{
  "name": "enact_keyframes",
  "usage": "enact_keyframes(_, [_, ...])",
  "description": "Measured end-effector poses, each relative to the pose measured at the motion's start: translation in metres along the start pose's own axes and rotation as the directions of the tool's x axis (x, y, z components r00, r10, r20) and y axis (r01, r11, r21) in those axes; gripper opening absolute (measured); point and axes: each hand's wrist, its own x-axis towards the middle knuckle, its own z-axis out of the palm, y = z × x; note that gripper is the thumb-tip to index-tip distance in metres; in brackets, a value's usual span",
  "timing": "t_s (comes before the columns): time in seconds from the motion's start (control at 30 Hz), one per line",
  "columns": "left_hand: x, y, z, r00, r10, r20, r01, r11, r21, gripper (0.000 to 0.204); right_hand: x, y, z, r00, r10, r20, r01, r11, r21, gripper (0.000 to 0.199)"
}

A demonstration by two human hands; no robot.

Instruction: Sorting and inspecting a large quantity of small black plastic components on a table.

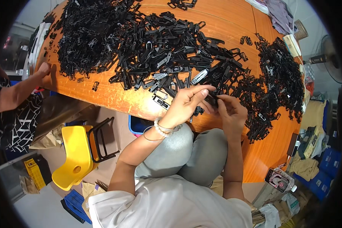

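A small dark plastic part [212, 100] is pinched between my two hands at the table's near edge; its shape is mostly hidden by my fingers. My left hand [186, 102], with bracelets at the wrist, grips it from the left with thumb and forefinger. From the right, the bent fingers of my right hand [233, 112] close on its other end. Just beyond my hands spreads a heap of black plastic clip-like pieces [171, 41]. Among them lies a silver-faced piece [200, 76] with markings. One black piece with pale patches [160, 102] lies beside my left wrist.
A second heap of small black parts [281, 76] covers the table's right side. Another person's hand [44, 70] rests at the left table edge. A yellow chair [74, 152] stands at left. A phone [278, 179] is at lower right, a fan [330, 57] at far right.
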Motion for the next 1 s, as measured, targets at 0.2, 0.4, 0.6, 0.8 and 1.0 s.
enact_keyframes(0.2, [-0.002, -0.007, 0.0, 0.998, -0.049, -0.038, 0.056, 0.979, 0.194, 0.02, -0.002, 0.006, -0.002, 1.0, 0.002, 0.015, 0.0, 0.996, -0.093, 0.008])
enact_keyframes(0.4, [-0.003, -0.009, 0.004, 0.997, -0.046, -0.056, 0.048, 0.999, 0.024, 0.019, -0.003, 0.005, -0.001, 0.976, -0.173, 0.134, 0.2, 0.953, -0.227, 0.008])
enact_keyframes(0.6, [-0.003, -0.005, -0.003, 0.992, -0.111, 0.055, 0.114, 0.993, -0.04, 0.034, -0.006, 0.002, -0.001, 0.995, -0.057, 0.082, 0.075, 0.969, -0.234, 0.01])
enact_keyframes(0.8, [-0.002, -0.001, 0.0, 0.979, -0.15, -0.136, 0.157, 0.987, 0.041, 0.023, 0.002, 0.004, -0.001, 0.971, -0.238, -0.036, 0.212, 0.917, -0.337, 0.01])
enact_keyframes(1.0, [-0.022, 0.01, -0.045, 0.938, -0.305, -0.162, 0.301, 0.952, -0.048, 0.026, 0.03, 0.01, -0.027, 0.937, 0.004, 0.35, 0.296, 0.525, -0.798, 0.007])
